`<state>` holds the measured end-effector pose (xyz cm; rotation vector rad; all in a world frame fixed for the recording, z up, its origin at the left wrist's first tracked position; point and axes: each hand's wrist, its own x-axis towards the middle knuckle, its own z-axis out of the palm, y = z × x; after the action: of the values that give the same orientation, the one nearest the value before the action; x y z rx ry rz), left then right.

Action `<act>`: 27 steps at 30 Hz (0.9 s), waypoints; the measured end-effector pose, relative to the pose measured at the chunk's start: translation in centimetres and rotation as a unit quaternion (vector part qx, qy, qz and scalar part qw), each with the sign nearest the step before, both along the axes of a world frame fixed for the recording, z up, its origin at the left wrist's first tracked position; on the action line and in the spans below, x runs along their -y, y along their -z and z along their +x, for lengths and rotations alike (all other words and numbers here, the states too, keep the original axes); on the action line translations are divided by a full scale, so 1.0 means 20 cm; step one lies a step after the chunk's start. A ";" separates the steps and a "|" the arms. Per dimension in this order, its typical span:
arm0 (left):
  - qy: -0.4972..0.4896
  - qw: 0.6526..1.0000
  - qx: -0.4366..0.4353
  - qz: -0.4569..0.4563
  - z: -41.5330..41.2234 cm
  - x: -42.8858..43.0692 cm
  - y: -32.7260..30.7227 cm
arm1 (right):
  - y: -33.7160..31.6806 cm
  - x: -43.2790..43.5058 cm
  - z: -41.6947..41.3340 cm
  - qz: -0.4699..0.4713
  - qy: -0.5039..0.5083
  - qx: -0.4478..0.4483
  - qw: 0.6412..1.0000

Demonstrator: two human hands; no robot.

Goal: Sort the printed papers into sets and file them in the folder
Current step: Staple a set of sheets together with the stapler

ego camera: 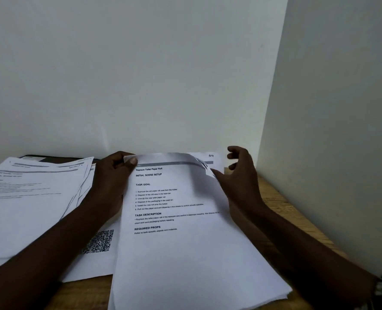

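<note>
While the printed stack (pixel 196 276) lies mid-table, its top sheet (pixel 174 198) curls up along the far edge. There the left hand (pixel 111 175) pinches the sheet's far left corner. The right hand (pixel 241 175) is loosely spread, its thumb touching the curl's right end. A QR-code sheet (pixel 98 241) lies partly beneath the stack on the wooden table (pixel 281 204). To the left, a second pile (pixel 29 209) overlaps a dark folder (pixel 40 158).

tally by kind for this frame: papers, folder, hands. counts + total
Paper stacks: 2 (left stack, centre stack)
QR-code sheet: 1
Dark folder, mostly covered: 1
Hands: 2 (left hand pinching centre stack's top sheet, right hand)
Total: 6
</note>
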<state>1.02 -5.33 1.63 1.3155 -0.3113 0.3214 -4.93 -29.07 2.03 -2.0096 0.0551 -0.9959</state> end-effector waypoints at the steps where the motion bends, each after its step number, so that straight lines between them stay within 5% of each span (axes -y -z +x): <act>1: -0.006 1.000 -0.002 0.001 0.00 0.00 0.00 | 0.00 0.00 0.00 0.029 -0.009 -0.007 1.000; 20: -0.055 0.998 -0.012 0.024 0.04 -0.05 0.01 | 0.00 -0.01 0.02 -0.021 -0.017 0.104 0.994; 23: -0.060 0.998 -0.017 0.024 0.06 -0.06 0.02 | -0.03 -0.04 -0.02 0.038 -0.133 0.028 0.990; 25: -0.064 0.998 -0.016 0.024 0.06 -0.06 0.02 | -0.06 -0.08 -0.06 0.157 -0.229 -0.104 0.955; 27: -0.066 0.997 -0.012 0.024 0.05 -0.05 0.02 | -0.05 -0.09 -0.06 0.196 -0.243 -0.140 0.939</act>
<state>2.07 -4.26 1.25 1.3891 -0.2138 0.4106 -6.17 -27.23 3.08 -1.6612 -0.0813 -0.3453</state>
